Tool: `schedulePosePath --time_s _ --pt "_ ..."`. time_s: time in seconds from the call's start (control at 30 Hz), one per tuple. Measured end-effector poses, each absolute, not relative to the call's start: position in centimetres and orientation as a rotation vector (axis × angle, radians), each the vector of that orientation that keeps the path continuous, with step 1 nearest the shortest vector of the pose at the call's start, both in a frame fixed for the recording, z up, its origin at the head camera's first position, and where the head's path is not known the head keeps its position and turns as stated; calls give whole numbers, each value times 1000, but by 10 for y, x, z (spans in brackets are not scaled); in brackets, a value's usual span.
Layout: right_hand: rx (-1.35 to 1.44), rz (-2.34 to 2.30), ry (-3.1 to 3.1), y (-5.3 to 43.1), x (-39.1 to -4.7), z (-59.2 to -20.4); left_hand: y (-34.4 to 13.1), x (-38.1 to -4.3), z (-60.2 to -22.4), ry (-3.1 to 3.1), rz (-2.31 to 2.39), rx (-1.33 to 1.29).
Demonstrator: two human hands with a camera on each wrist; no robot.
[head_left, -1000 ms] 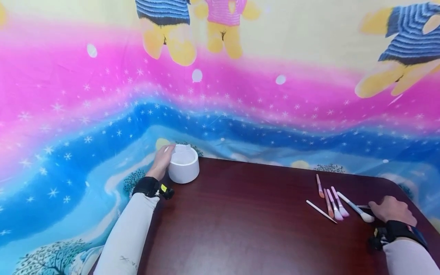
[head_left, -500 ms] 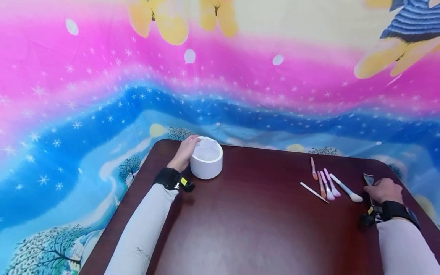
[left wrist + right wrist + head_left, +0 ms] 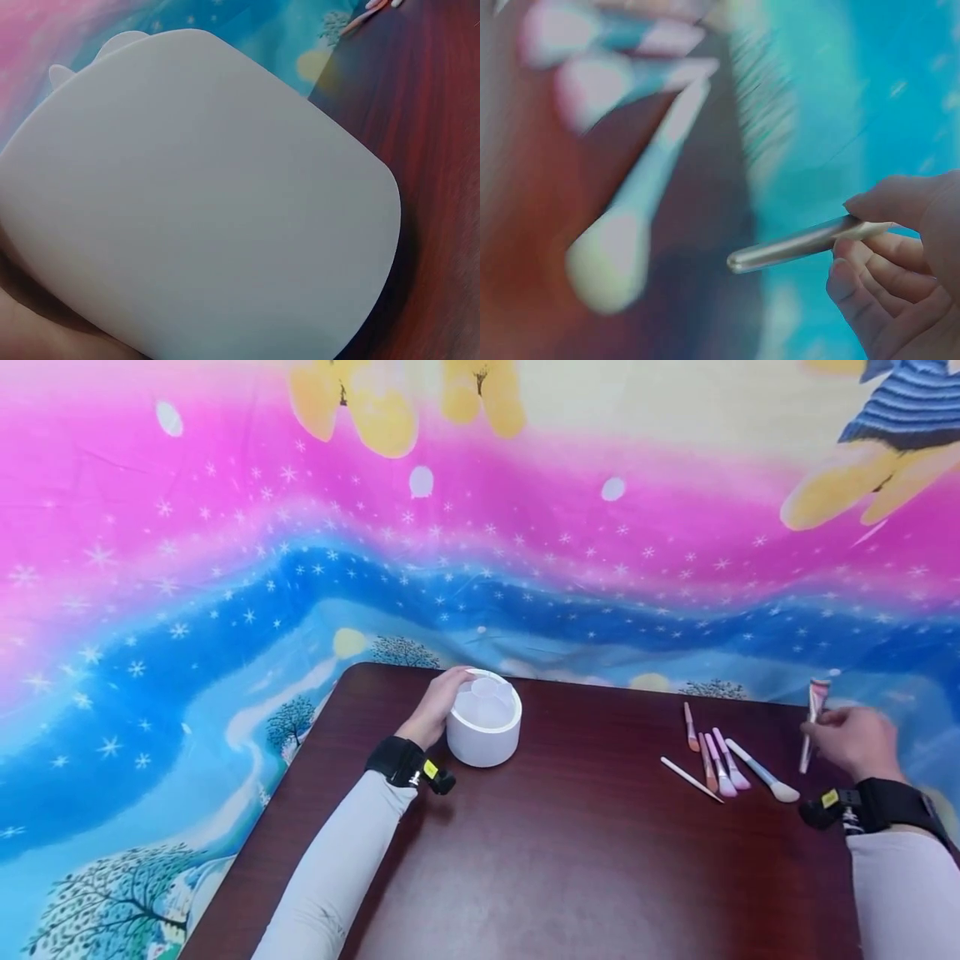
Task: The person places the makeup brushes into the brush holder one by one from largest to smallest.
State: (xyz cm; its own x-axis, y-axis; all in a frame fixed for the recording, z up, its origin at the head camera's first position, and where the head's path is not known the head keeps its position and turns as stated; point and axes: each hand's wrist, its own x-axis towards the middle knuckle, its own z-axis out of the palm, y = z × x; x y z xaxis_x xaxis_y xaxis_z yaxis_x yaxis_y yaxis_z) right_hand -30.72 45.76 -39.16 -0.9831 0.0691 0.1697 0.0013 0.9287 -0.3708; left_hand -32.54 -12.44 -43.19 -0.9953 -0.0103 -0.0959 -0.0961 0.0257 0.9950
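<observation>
My left hand [image 3: 437, 706] grips the left side of a white round organizer [image 3: 483, 743] with clear dividers inside its open top. In the left wrist view the organizer's smooth wall [image 3: 202, 195] fills most of the picture, and part of the hand [image 3: 45, 330] shows at the lower left. At the table's right side, my right hand [image 3: 858, 739] pinches a makeup brush [image 3: 810, 747] by its handle, head up. In the right wrist view thumb and fingertips hold the slim metallic handle [image 3: 795, 246], its rounded end sticking out; the bristles are outside that view.
Left of my right hand lie a large white-tipped makeup brush [image 3: 761, 770], several smaller pink-handled brushes [image 3: 722, 764] and a thin white stick [image 3: 690, 778] on the dark red table [image 3: 570, 860]. A colourful printed cloth [image 3: 525, 560] hangs behind the table's back edge.
The organizer has moved to the right in my left hand. My right hand has picked the makeup brush up off the table and turned it upright. The other brushes have stayed put.
</observation>
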Motion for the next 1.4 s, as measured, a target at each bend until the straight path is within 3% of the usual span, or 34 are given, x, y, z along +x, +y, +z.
schedulePosePath --time_s 0.33,0.57,0.9,1.4 --pt "131 703 -2672 341 -305 -295 -91 -313 -434 2272 2040 -13" --pt "391 938 -2576 256 -293 -266 -72 -303 -434 2303 2041 62" --pt "652 1222 -2620 185 -291 -294 -55 -288 -434 2317 2025 100" --pt "828 1256 -2652 162 -288 -327 -42 -273 -432 2377 1982 153"
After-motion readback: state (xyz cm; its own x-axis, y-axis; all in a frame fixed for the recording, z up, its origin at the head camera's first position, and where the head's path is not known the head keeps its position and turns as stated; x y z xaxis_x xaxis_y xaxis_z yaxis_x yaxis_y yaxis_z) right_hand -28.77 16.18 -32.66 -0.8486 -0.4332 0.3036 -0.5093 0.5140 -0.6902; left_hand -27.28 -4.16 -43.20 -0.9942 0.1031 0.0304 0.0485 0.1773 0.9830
